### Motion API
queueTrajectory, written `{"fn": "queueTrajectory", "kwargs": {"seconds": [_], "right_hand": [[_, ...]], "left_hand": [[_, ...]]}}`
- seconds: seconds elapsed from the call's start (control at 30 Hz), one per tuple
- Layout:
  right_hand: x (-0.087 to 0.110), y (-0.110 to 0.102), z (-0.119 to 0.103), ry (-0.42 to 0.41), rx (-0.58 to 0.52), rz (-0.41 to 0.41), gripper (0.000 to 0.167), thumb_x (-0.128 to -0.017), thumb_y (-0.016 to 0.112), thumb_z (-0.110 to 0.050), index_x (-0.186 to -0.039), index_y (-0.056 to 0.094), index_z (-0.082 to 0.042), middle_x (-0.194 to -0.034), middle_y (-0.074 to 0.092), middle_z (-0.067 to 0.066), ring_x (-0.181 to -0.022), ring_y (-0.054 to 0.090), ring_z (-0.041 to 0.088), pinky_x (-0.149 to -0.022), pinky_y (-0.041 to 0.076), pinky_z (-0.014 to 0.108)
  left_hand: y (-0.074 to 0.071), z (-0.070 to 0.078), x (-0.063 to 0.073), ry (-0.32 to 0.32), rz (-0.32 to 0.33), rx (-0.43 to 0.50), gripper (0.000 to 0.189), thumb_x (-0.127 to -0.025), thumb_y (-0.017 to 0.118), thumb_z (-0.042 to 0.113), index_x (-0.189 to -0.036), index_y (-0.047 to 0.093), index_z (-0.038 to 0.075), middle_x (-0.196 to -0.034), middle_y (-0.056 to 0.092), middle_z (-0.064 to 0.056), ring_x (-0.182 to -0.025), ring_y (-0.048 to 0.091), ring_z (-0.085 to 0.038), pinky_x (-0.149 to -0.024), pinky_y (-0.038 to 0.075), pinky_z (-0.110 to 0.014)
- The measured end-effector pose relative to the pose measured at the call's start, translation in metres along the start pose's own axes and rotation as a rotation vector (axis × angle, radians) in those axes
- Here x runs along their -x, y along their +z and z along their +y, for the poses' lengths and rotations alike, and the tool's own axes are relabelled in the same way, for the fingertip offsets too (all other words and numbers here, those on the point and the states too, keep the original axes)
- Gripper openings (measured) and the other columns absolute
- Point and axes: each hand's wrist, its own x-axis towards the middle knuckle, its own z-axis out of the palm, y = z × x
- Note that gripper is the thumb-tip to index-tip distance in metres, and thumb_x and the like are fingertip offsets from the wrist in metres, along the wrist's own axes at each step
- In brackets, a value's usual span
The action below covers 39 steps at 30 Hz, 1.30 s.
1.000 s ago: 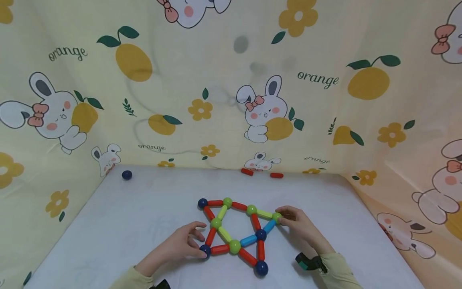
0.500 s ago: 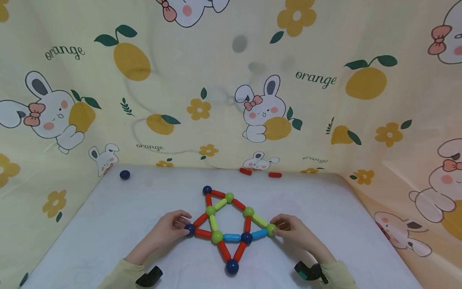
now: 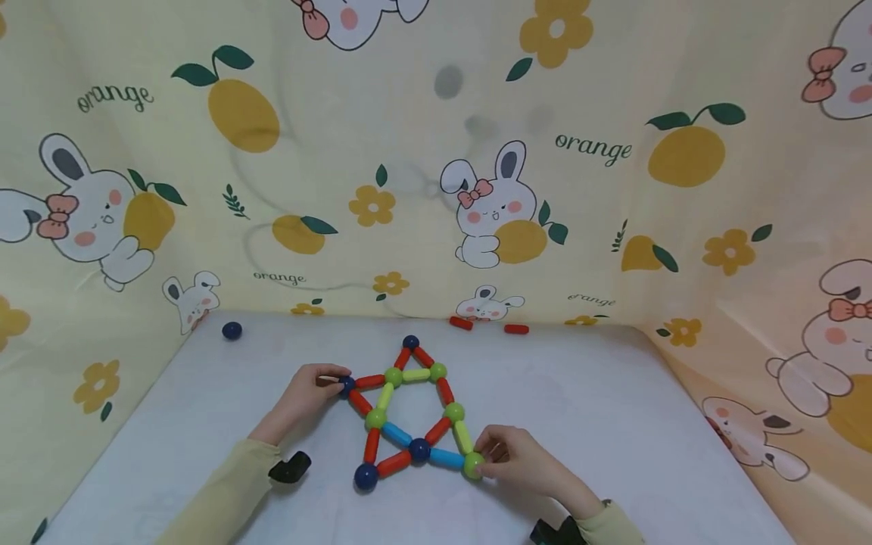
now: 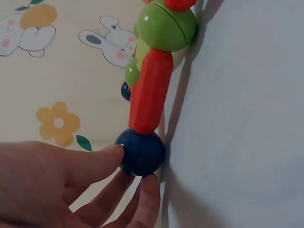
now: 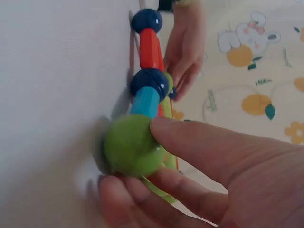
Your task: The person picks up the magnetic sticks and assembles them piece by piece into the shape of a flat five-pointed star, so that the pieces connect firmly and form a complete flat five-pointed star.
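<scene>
A flat star-like frame of magnetic balls and rods lies mid-table in the head view, with a red rod, a blue rod and others ringing an open centre. My left hand pinches the dark blue ball at its left point between thumb and fingers, a red rod running on from it. At the lower right corner, my right hand holds a green ball between thumb and fingers. Another dark blue ball forms the near tip, and a smaller-looking one the far tip.
A loose dark blue ball sits at the back left of the white table. Two loose red rods, one left and one right, lie along the back edge. A printed curtain encloses the back and sides.
The frame has turned clockwise on the table. My left hand has gone away from me with its blue ball, while my right hand has come nearer and leftward with the green ball.
</scene>
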Motion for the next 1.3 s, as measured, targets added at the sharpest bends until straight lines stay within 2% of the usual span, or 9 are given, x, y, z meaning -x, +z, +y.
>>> {"fn": "queueTrajectory", "kwargs": {"seconds": [0.1,0.17,0.33,0.43,0.53,0.67,0.83,1.07,1.3], "right_hand": [[-0.008,-0.005,-0.004,0.006,0.042,0.001,0.019,-0.087,0.072,-0.022,-0.097,0.065,-0.008,-0.089,0.063,0.000,-0.078,0.059,0.018,-0.066,0.051,0.027],[-0.015,-0.016,-0.005,0.004,0.085,0.030,0.020,-0.089,0.069,-0.022,-0.100,0.065,-0.006,-0.089,0.063,0.000,-0.079,0.058,0.019,-0.066,0.052,0.028],[-0.042,-0.060,0.009,0.038,0.247,0.215,0.020,-0.089,0.067,-0.016,-0.104,0.065,-0.002,-0.091,0.064,0.002,-0.083,0.059,0.019,-0.071,0.052,0.033],[-0.060,-0.087,0.022,0.064,0.339,0.313,0.021,-0.089,0.067,-0.012,-0.106,0.064,0.001,-0.095,0.065,0.008,-0.087,0.061,0.023,-0.076,0.052,0.038],[-0.075,-0.110,0.034,0.051,0.388,0.349,0.028,-0.088,0.067,-0.008,-0.112,0.060,0.004,-0.104,0.064,0.018,-0.095,0.060,0.032,-0.083,0.051,0.046],[-0.093,-0.131,0.049,0.021,0.384,0.361,0.042,-0.088,0.067,-0.007,-0.125,0.051,0.006,-0.118,0.057,0.025,-0.108,0.054,0.040,-0.091,0.046,0.052],[-0.113,-0.144,0.066,0.020,0.323,0.394,0.049,-0.090,0.064,-0.007,-0.134,0.045,0.003,-0.129,0.051,0.024,-0.118,0.046,0.041,-0.097,0.041,0.055],[-0.127,-0.146,0.075,0.124,0.226,0.422,0.047,-0.090,0.063,-0.005,-0.134,0.047,-0.002,-0.137,0.046,0.019,-0.125,0.040,0.040,-0.103,0.034,0.056],[-0.131,-0.148,0.083,0.112,0.255,0.393,0.054,-0.089,0.064,-0.003,-0.139,0.042,-0.001,-0.140,0.044,0.021,-0.128,0.038,0.039,-0.105,0.031,0.056]], "left_hand": [[-0.003,0.002,-0.009,-0.013,-0.002,-0.001,0.027,-0.090,0.062,0.000,-0.116,0.068,0.004,-0.116,0.063,-0.013,-0.101,0.058,-0.027,-0.084,0.052,-0.039],[-0.004,0.001,-0.013,-0.020,-0.003,0.003,0.026,-0.090,0.062,-0.001,-0.115,0.068,0.004,-0.116,0.063,-0.014,-0.099,0.058,-0.027,-0.081,0.054,-0.037],[-0.007,-0.001,-0.016,-0.033,-0.011,0.015,0.026,-0.090,0.061,-0.002,-0.114,0.068,0.004,-0.115,0.063,-0.014,-0.099,0.059,-0.027,-0.082,0.054,-0.037],[-0.008,-0.001,-0.016,-0.046,-0.009,0.015,0.025,-0.091,0.061,0.000,-0.115,0.068,0.005,-0.115,0.063,-0.012,-0.100,0.059,-0.027,-0.082,0.054,-0.037],[-0.010,-0.001,-0.016,-0.040,-0.013,0.011,0.025,-0.091,0.060,0.000,-0.115,0.068,0.005,-0.115,0.063,-0.013,-0.101,0.059,-0.027,-0.083,0.053,-0.038],[-0.010,-0.002,-0.015,-0.029,-0.014,0.007,0.024,-0.090,0.062,-0.001,-0.113,0.069,0.005,-0.114,0.064,-0.012,-0.102,0.058,-0.028,-0.087,0.052,-0.040],[-0.010,-0.004,-0.015,-0.026,-0.013,0.014,0.024,-0.090,0.062,-0.001,-0.112,0.069,0.005,-0.113,0.064,-0.012,-0.101,0.058,-0.028,-0.085,0.052,-0.040],[-0.007,-0.004,-0.015,-0.020,-0.021,0.031,0.025,-0.090,0.062,-0.001,-0.113,0.069,0.006,-0.114,0.063,-0.012,-0.100,0.059,-0.027,-0.084,0.053,-0.038],[-0.005,-0.003,-0.016,-0.016,-0.019,0.038,0.025,-0.090,0.062,-0.002,-0.112,0.069,0.006,-0.113,0.063,-0.011,-0.097,0.060,-0.025,-0.082,0.054,-0.036]]}}
